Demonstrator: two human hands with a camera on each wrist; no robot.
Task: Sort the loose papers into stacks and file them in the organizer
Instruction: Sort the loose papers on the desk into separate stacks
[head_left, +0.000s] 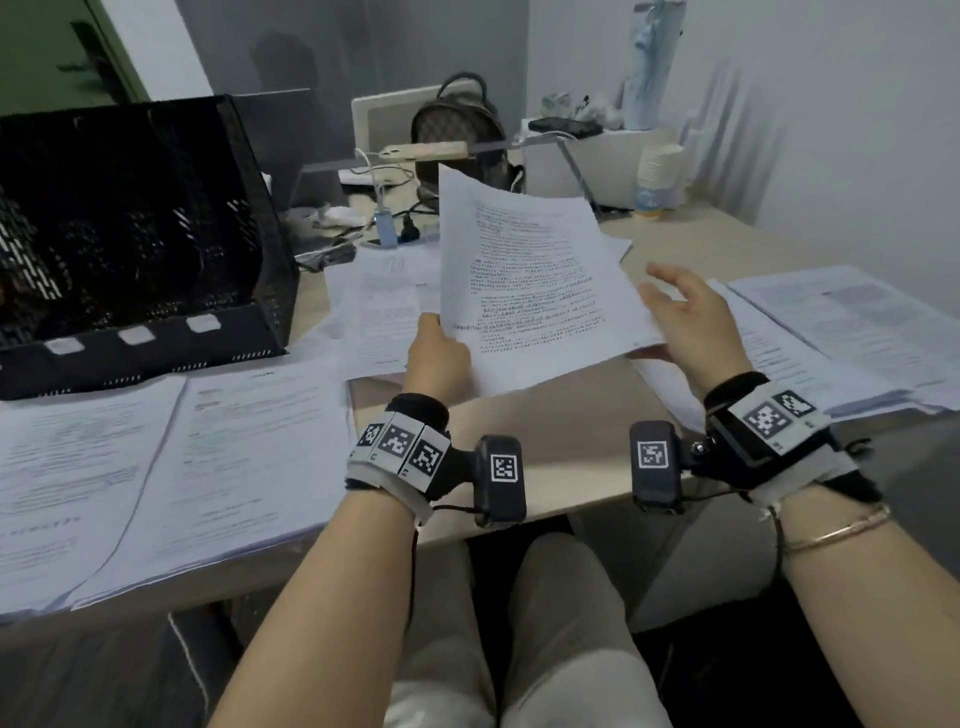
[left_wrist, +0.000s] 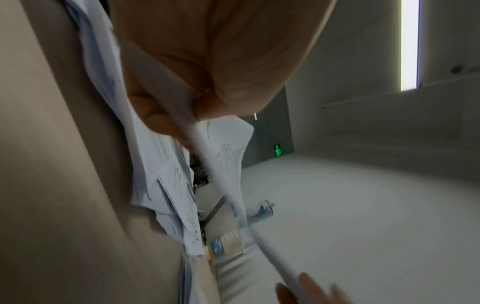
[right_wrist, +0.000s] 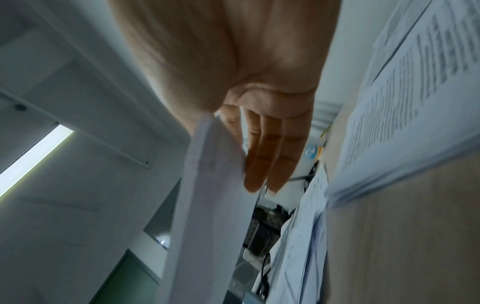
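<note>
Left hand (head_left: 439, 353) has the grip here, thumb on top and fingers underneath, pinching the lower left corner of a thin sheaf of papers (head_left: 524, 275) held tilted up above the bench (head_left: 545, 441). Right hand (head_left: 685, 317) is at the sheaf's right edge with fingers (right_wrist: 270, 160) straight and relaxed, flat against the underside, not really clamping anything. From the right wrist view you can see the sheaf edge-on: several plain white sheets, a bit floppy, bowing along their length.

Printed side is dense black text in paragraphs, matte office paper, nothing glossy.

The organizer (head_left: 140, 234) sits back left on the bench, black perforated metal mesh with slanted slots and three little white label tabs along its front lip. Can't really make out what's inside, too dark.

Rest of the bench is pale wood-look laminate covered in paper: two big stacks (head_left: 171, 467) near left just in front of the organizer, a loose messy pile (head_left: 379, 306) directly behind the held sheaf, and more stacks (head_left: 841, 332) off to the right, near the right hand.

Further back there's a tangle of cables, a brown patterned backpack (head_left: 460, 135), a phone on a stand, and a sleeve of paper cups (head_left: 657, 176) by the wall.
</note>
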